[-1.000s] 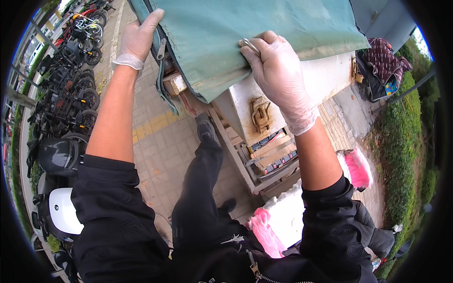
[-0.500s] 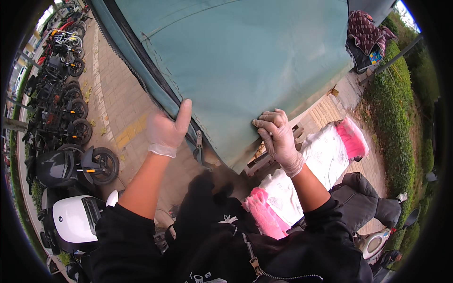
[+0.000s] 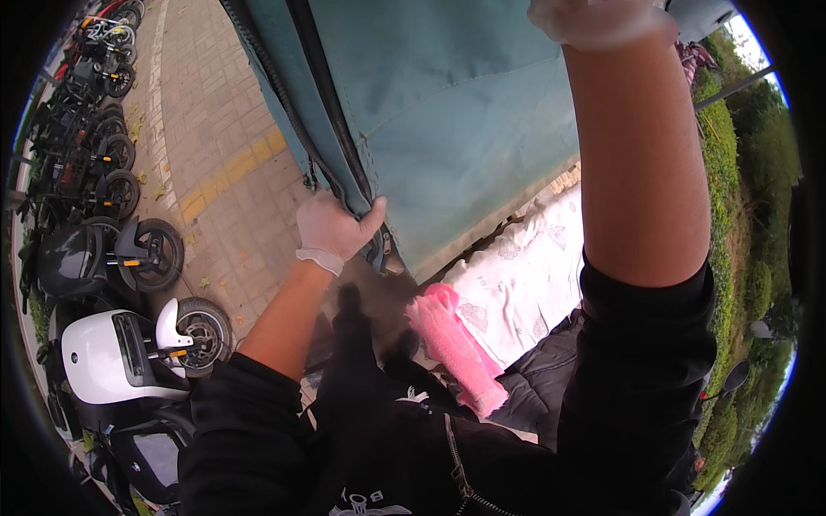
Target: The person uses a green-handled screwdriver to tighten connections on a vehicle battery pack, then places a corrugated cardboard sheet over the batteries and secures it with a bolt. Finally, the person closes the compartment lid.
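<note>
One gloved left hand (image 3: 334, 230) gripped the dark corded hem of the smooth teal tarp (image 3: 447, 112), while the gloved right hand (image 3: 598, 19), at the tarp's top, had a grip I could not tell.

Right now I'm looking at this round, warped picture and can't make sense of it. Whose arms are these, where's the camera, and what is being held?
The camera sits on a person's head and looks down through a very wide lens, so straight edges bend near the rim. The two arms belong to that person, who wears thin pale gloves and black pushed-up sleeves. The left hand grips the dark-trimmed edge of a big teal cover. The right hand is raised at the top of the frame against the same cover; how it grips is cut off. Below lie a white patterned sheet and a pink cloth on the brick pavement. At left stand parked scooters.
</note>
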`<state>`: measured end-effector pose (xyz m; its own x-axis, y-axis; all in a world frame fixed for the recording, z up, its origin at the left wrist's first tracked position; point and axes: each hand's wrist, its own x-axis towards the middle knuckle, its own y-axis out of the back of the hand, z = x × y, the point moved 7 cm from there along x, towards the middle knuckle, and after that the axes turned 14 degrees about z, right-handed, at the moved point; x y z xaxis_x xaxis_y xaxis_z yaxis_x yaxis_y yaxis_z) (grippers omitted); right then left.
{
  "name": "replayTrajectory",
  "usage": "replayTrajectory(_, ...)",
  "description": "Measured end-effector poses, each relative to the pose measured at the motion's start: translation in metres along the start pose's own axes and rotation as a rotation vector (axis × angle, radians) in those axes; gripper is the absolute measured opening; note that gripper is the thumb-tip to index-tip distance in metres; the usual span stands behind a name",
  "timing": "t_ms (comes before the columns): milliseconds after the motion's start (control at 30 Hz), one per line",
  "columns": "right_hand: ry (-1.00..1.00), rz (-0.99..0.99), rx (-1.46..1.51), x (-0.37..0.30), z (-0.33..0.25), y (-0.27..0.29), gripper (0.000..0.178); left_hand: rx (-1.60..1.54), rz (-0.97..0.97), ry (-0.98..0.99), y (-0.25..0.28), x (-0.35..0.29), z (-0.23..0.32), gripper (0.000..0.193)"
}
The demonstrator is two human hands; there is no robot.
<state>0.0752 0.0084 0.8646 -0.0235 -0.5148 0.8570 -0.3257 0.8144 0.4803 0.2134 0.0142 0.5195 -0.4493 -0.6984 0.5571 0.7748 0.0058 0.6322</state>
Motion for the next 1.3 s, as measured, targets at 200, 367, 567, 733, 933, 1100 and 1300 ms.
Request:
replayTrajectory(200, -0.263, -0.253, 0.189, -0.084, -0.024, 0.044, 0.127, 0.036, -0.096, -0.037, -0.031, -0.059, 0.004, 0.033)
replayTrajectory(367, -0.179, -0.254, 0.006, -0.135, -0.015, 0.045, 0.136, 0.05, -0.184, -0.011, -0.062, -0.115, -0.006, 0.038)
replayTrajectory(567, -0.177, -0.201, 0.024, -0.259, -0.032, 0.066, 0.085, 0.261, -0.758, 0.318, -0.093, -0.188, -0.013, 0.056)
replayTrajectory(733, -0.949, -0.416, -0.053, -0.353, -0.083, 0.14, 0.096, 0.118, -0.866, 0.502, -0.054, -0.234, -0.032, 0.064)
replayTrajectory(933, -1.571, -1.413, 0.474, -0.511, -0.228, 0.038, 0.052, -0.196, -0.621, 1.192, 0.027, -0.4, -0.111, 0.046)
replayTrajectory(1100, -1.704, -1.346, 0.297, -0.665, -0.246, -0.094, 0.033, -0.704, -0.4, 1.594, 0.012, -0.513, -0.09, 0.065)
replayTrajectory(1300, -0.854, -1.584, 0.072, -0.768, -0.238, -0.183, 0.038, -0.92, -0.291, 1.946, -0.055, -0.583, -0.101, 0.06)
